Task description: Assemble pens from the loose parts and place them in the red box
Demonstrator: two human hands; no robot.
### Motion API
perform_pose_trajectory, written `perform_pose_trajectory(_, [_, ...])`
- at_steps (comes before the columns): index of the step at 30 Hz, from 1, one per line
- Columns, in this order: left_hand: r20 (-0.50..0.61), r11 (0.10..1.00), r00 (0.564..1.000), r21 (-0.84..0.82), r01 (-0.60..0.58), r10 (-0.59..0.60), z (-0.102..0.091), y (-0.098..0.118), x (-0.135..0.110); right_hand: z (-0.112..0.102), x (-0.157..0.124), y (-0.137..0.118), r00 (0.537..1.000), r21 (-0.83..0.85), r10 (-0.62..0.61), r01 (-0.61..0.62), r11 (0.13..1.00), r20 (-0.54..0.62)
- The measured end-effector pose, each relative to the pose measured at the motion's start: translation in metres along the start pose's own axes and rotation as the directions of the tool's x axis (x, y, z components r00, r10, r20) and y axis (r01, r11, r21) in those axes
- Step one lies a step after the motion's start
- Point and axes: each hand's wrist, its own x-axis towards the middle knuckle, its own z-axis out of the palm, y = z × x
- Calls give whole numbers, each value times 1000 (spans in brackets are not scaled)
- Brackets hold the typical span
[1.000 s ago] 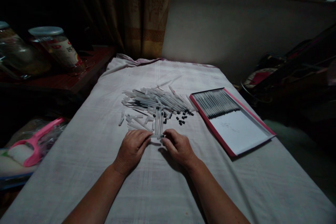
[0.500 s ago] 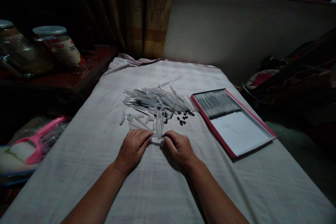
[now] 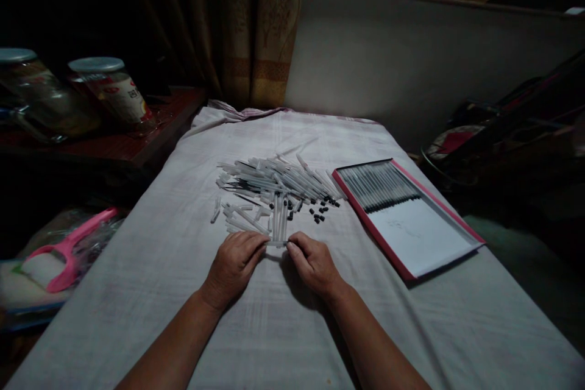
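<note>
Between my two hands a clear pen (image 3: 276,244) lies level, its dark end at the right. My left hand (image 3: 237,262) pinches its left end, and my right hand (image 3: 314,261) pinches the dark right end. Just beyond my fingers stand several clear pen barrels (image 3: 280,216) side by side, pointing away from me. Farther off is a heaped pile of clear pen parts (image 3: 278,173), with dark refills among them. Small black plugs (image 3: 319,214) are scattered at the pile's right.
A red-rimmed box lid (image 3: 375,228) at the right holds a row of pens (image 3: 379,186) with black ends. Cloth (image 3: 256,341) covers the table. Jars (image 3: 114,91) stand on a dark red side table at left, above a pink-handled item (image 3: 68,253). A curtain (image 3: 269,30) hangs behind.
The view has tilted slightly, so everything sits a little lower in the picture. Both hands keep their pinch on the pen, with no clear movement of the parts.
</note>
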Motion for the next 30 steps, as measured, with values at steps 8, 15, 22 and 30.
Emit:
perform_pose_trajectory(8, [4,999,1000,29,-24,24,1,-1,-1,2,1,1,1000,-1,-22,22,1000,-12])
perform_pose_trajectory(15, [-1,997,999,66,37,-37,1,-1,0,-4,2,10,990,87,61,-50,995,-125])
perform_pose_trajectory(22, [-160,899,884,-79,431,-438,2,-12,-5,5,9,2,985,-237,-144,118,964,-96])
perform_pose_trajectory(30, [-136,797,786,-143,587,-603,-2,-14,-3,12,21,2,986,-465,-164,162,870,38])
